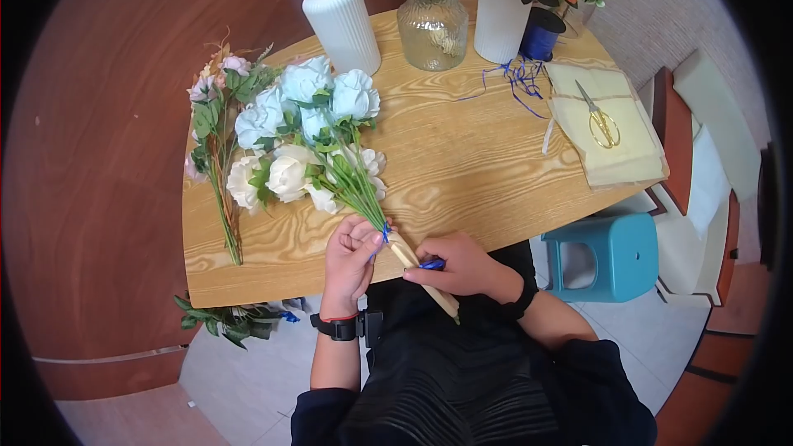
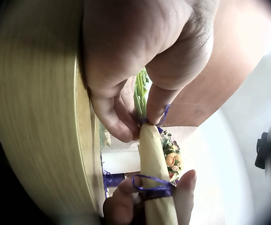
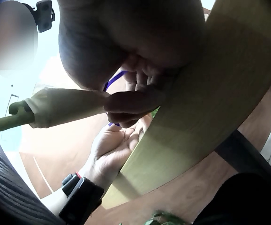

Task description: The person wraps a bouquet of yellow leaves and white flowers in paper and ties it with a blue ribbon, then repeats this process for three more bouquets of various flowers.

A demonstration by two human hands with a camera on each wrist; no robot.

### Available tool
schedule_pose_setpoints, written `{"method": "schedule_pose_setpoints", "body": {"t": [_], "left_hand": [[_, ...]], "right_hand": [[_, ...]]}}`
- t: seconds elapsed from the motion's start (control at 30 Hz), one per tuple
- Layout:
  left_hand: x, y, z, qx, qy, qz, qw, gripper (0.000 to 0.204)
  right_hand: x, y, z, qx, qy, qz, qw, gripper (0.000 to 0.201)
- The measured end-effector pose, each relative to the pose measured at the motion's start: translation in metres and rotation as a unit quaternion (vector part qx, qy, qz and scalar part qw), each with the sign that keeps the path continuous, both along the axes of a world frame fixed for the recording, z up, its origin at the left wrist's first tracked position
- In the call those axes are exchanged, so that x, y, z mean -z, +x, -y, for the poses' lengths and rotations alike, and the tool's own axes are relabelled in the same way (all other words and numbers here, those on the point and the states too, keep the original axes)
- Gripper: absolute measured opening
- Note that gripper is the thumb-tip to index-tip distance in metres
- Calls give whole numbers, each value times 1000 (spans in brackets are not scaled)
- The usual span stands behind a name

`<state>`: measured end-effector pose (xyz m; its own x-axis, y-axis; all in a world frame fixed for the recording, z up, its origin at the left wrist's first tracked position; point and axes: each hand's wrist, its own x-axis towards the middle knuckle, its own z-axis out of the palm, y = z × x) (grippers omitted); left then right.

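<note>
Pale blue roses (image 1: 307, 78) and white flowers (image 1: 291, 172) lie on the table, their green stems (image 1: 361, 190) running down to the front edge. Cream paper (image 2: 153, 150) wraps the lower stems, and green ends poke out of it in the right wrist view. My left hand (image 1: 351, 252) pinches the stems at the paper's upper end, where a blue ribbon (image 2: 166, 115) is tied. Lower down, my right hand (image 1: 464, 264) grips the wrapped stems along with a loop of blue ribbon (image 2: 152, 183).
Gold-handled scissors (image 1: 604, 125) lie on cream sheets (image 1: 578, 83) at the right. A white vase (image 1: 343, 29), a glass vase (image 1: 432, 25), a filled white vase (image 1: 500, 25) and a blue ribbon spool (image 1: 541, 33) stand behind. Pink flowers (image 1: 216, 107) lie left; a teal stool (image 1: 619, 256) stands below.
</note>
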<state>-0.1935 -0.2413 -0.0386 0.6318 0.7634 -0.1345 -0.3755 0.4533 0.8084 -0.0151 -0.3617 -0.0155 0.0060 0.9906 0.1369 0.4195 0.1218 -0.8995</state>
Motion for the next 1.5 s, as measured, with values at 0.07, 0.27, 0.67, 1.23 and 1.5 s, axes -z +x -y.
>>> {"method": "schedule_pose_setpoints", "body": {"t": [0.07,0.27,0.67,1.23,1.5], "left_hand": [[1,-1,-2,-1,-4,7,1000,34],[3,-4,-6,16,-7,3,1000,31],[1,-4,-8,24,-34,30,999,37],[-5,-1,-6,29,-38,42,998,36],[-2,-2,-6,20,-37,27,999,40]], "right_hand": [[4,0,-1,6,23,-13,1000,29],[6,-1,4,44,20,-89,995,20],[4,12,3,33,-89,-331,939,22],[-24,-3,-29,71,9,-57,996,23],[-13,-23,-35,128,131,123,975,15]]}}
